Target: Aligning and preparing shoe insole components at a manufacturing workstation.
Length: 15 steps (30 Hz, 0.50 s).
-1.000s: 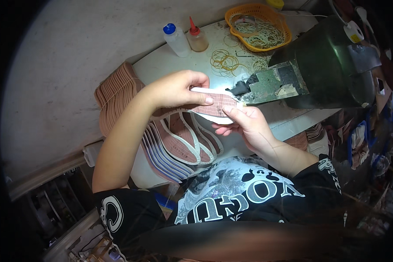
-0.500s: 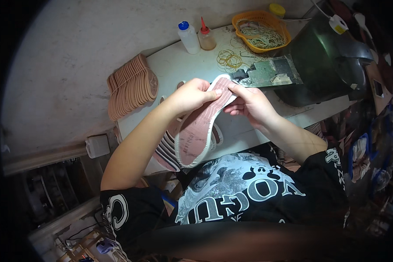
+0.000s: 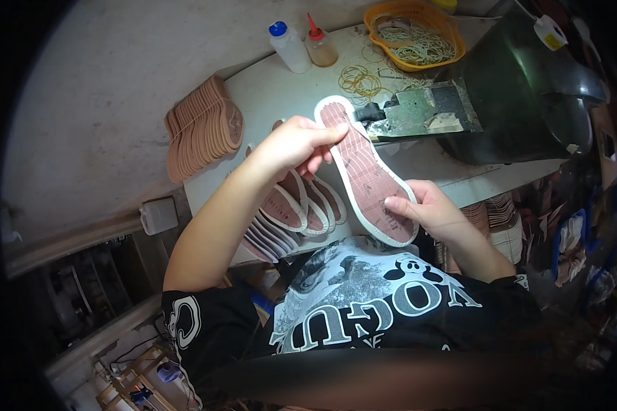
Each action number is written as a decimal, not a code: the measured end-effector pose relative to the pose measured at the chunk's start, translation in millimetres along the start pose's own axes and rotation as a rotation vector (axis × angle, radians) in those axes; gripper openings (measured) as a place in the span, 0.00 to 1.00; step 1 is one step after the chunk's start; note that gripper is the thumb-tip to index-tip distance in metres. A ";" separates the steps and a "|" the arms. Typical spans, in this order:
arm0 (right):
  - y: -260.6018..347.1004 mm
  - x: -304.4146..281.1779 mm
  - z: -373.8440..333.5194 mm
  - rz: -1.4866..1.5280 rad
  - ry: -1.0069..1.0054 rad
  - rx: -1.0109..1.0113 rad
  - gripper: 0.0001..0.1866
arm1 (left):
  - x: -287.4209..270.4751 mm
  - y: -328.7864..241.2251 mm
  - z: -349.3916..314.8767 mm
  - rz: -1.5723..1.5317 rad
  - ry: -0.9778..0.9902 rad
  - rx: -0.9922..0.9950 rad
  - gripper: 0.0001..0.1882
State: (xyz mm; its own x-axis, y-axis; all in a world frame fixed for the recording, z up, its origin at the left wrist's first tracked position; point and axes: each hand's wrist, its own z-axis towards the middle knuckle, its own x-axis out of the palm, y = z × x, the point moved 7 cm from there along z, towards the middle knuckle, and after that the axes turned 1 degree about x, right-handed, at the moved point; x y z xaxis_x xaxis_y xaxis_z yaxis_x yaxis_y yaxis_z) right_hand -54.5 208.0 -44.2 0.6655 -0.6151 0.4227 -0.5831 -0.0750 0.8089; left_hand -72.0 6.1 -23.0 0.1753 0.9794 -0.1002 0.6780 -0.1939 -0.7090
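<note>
A pink insole with a white rim is held between my two hands, its narrower end by the small black tip of the green machine. My left hand pinches it near that narrower end, thumb on top and fingers beneath. Lower down, my right hand grips the edge of the wide end, thumb on the pink face. Beneath my left forearm, several similar white-edged insoles lie overlapped on the table. A tied bundle of tan insoles stands at the far left of the table.
Two squeeze bottles, one blue-capped and one red-tipped, stand at the back. Behind the machine's arm sits an orange basket of rubber bands. Loose bands lie before it. More stacked insoles are beyond my right wrist.
The insole has swung so that its wide end now points down to the right. My right hand has shifted from the narrow end to the wide end; my left hand keeps its hold.
</note>
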 end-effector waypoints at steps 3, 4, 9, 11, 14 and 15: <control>-8.2 -6.4 9.2 0.085 -0.090 -0.024 0.15 | -11.9 -4.3 7.3 0.023 -0.055 -0.011 0.26; -7.9 -7.0 12.7 0.092 -0.095 -0.021 0.15 | -16.3 -6.6 10.5 0.058 -0.095 0.008 0.26; 0.0 5.0 40.6 0.366 -0.063 -0.054 0.14 | -38.8 -12.6 32.2 0.098 -0.194 0.046 0.25; 6.5 22.8 49.2 0.548 -0.053 -0.015 0.14 | -47.5 -12.6 37.0 0.074 -0.242 0.086 0.25; 15.5 50.0 59.1 0.701 -0.019 -0.027 0.15 | -59.2 -5.6 34.9 0.021 -0.308 0.176 0.23; 11.2 54.9 64.4 0.451 0.056 -0.087 0.15 | -58.7 -7.3 29.4 -0.047 -0.277 0.288 0.23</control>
State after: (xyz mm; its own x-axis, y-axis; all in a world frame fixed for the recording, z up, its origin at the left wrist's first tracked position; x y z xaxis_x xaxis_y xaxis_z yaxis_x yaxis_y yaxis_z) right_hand -54.5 122.9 -38.3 0.3804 -0.5274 0.7597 -0.7805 0.2576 0.5696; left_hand -108.3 -48.2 -32.6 -0.0769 0.9726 -0.2194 0.4458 -0.1633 -0.8801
